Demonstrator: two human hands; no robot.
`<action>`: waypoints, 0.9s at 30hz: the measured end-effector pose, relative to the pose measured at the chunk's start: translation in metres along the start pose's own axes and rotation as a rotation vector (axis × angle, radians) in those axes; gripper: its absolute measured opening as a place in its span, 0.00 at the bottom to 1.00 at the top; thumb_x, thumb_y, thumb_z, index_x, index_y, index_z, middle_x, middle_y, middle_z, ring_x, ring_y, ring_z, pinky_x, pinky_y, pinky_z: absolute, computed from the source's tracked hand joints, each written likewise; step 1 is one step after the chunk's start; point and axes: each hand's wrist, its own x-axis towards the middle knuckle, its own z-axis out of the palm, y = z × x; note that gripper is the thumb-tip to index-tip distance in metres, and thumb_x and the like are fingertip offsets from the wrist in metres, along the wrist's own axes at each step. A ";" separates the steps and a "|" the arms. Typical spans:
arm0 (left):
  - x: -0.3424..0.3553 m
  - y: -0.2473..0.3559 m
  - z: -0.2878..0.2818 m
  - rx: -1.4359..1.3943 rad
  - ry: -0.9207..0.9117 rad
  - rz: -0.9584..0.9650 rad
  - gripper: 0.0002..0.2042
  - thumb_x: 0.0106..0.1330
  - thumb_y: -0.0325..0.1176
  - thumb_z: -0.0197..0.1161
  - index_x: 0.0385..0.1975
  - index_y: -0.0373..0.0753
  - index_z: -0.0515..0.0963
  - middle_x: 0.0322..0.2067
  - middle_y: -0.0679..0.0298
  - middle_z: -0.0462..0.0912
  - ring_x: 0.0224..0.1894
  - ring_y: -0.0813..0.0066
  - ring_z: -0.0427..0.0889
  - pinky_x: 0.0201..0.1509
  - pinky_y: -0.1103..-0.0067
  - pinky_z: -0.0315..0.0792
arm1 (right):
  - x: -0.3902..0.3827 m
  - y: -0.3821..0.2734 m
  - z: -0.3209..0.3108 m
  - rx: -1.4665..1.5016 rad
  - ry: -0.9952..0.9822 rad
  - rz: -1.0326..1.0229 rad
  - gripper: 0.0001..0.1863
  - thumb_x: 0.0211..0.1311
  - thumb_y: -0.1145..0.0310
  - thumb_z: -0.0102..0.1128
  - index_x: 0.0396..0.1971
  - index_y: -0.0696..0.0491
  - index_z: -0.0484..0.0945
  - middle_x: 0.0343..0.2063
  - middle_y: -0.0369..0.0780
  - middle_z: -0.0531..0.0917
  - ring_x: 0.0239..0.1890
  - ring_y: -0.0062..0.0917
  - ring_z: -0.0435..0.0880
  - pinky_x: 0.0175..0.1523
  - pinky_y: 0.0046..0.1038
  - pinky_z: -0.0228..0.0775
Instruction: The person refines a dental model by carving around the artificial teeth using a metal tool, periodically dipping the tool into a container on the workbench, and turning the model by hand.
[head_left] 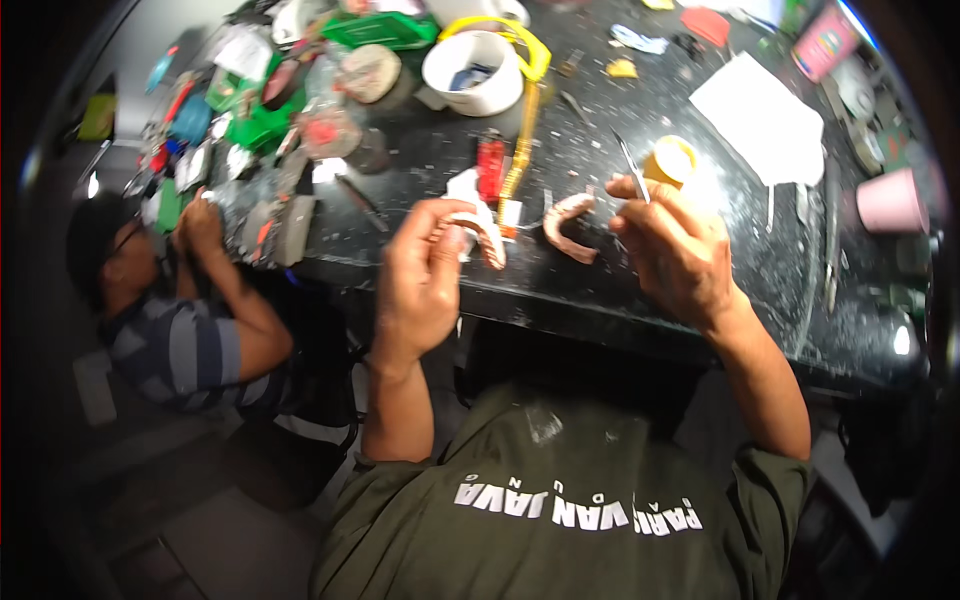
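My left hand (418, 285) is closed, pinching a pinkish horseshoe-shaped denture (489, 240) between thumb and fingers just above the table's near edge. Part of that denture is hidden by the fingers. A slim metal carving tool (628, 158) stands tip-up out of my right hand (682, 250), whose fingers are wrapped round it. Between the two hands, a second pink denture arch (560, 232) lies on the black table (620, 300). Behind my right hand is a small yellow cup (668, 158) with a bright inside.
A red lighter-like thing (491, 168) and a yellow coiled hose (524, 150) lie beyond my left hand. Farther back stands a white pot (474, 72). Right of it are white paper (760, 120) and a pink cup (890, 200). At left, a co-worker (190, 310) sits by piled clutter.
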 end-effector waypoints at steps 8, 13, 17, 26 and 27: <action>-0.008 0.007 0.004 -0.355 -0.052 -0.049 0.22 0.65 0.21 0.48 0.60 0.32 0.67 0.45 0.61 0.78 0.43 0.80 0.70 0.51 0.82 0.69 | 0.024 0.000 0.021 0.003 -0.226 0.013 0.13 0.56 0.78 0.71 0.41 0.56 0.83 0.39 0.46 0.87 0.36 0.41 0.86 0.37 0.39 0.77; -0.015 -0.018 0.003 -0.492 -0.105 -0.063 0.29 0.58 0.19 0.53 0.59 0.45 0.53 0.46 0.62 0.64 0.44 0.79 0.61 0.50 0.81 0.67 | 0.026 0.000 0.033 0.046 -0.182 -0.017 0.07 0.55 0.78 0.72 0.32 0.56 0.81 0.31 0.44 0.87 0.32 0.41 0.85 0.37 0.38 0.76; -0.012 -0.018 0.001 -0.427 -0.109 0.020 0.24 0.54 0.20 0.58 0.49 0.46 0.61 0.41 0.68 0.62 0.41 0.81 0.60 0.46 0.83 0.63 | 0.033 -0.008 0.025 0.055 -0.048 -0.020 0.11 0.54 0.79 0.75 0.25 0.54 0.78 0.29 0.41 0.89 0.29 0.34 0.86 0.35 0.32 0.76; -0.008 0.002 0.013 0.005 0.128 0.249 0.17 0.64 0.46 0.75 0.42 0.41 0.82 0.45 0.65 0.75 0.39 0.76 0.64 0.42 0.79 0.66 | 0.056 -0.066 0.024 -0.002 0.148 0.029 0.17 0.46 0.79 0.79 0.21 0.54 0.72 0.26 0.43 0.89 0.29 0.32 0.87 0.39 0.32 0.75; -0.007 0.002 0.015 0.001 0.126 0.251 0.17 0.64 0.46 0.75 0.42 0.41 0.82 0.45 0.65 0.75 0.39 0.76 0.64 0.42 0.79 0.66 | 0.057 -0.070 0.025 -0.003 0.174 0.042 0.18 0.46 0.79 0.79 0.21 0.53 0.72 0.26 0.43 0.89 0.29 0.32 0.87 0.39 0.32 0.75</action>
